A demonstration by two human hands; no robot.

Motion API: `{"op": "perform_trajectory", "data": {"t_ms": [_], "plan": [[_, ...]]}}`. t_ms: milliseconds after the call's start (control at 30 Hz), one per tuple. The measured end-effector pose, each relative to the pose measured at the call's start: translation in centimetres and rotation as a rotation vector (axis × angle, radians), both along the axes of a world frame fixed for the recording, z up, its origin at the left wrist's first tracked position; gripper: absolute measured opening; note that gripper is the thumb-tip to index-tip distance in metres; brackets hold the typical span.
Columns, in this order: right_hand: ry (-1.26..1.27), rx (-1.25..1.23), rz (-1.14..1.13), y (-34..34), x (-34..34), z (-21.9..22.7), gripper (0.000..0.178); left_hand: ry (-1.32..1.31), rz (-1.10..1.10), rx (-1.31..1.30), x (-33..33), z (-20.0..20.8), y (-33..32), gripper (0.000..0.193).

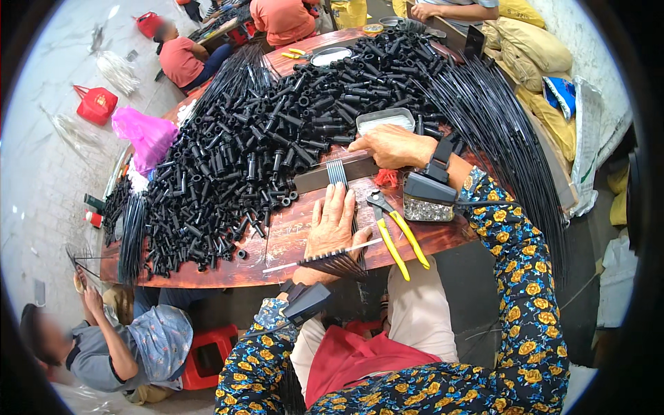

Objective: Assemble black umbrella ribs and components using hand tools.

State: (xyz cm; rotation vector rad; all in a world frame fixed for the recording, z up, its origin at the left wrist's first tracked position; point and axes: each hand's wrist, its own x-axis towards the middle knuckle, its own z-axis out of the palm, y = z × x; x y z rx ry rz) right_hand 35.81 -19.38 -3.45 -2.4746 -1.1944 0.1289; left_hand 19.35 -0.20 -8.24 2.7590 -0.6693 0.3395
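My left hand [332, 225] lies flat, fingers stretched forward, over a row of thin rods. Their pale front ends [335, 171] rest side by side across a low dark bar [311, 181]. Behind that hand, thin black rods [337, 263] stick out past the table's front edge, near a thin white strip [280, 267]. My right hand [394, 146] is closed, forefinger pointing left, just in front of a metal tray [385, 114] of thin white pieces. Whatever its fingers may hold is hidden. Yellow-handled pliers [394, 232] lie right of my left hand, handles over the edge.
Black tubular plastic parts [277, 131] are heaped across the wooden table [277, 252]. Long black rods [512, 145] lie at the right. A box of small metal bits [429, 209] and a red tuft [387, 178] sit near my right wrist. Another person [124, 349] sits at left.
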Motion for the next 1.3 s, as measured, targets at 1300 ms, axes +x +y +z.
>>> {"op": "perform_trajectory", "data": {"t_ms": [1300], "plan": [[-0.352,0.041,0.112,0.6,0.8,0.2,0.038,0.033,0.000,-0.014,-0.4,0.9,-0.2,0.069]]}}
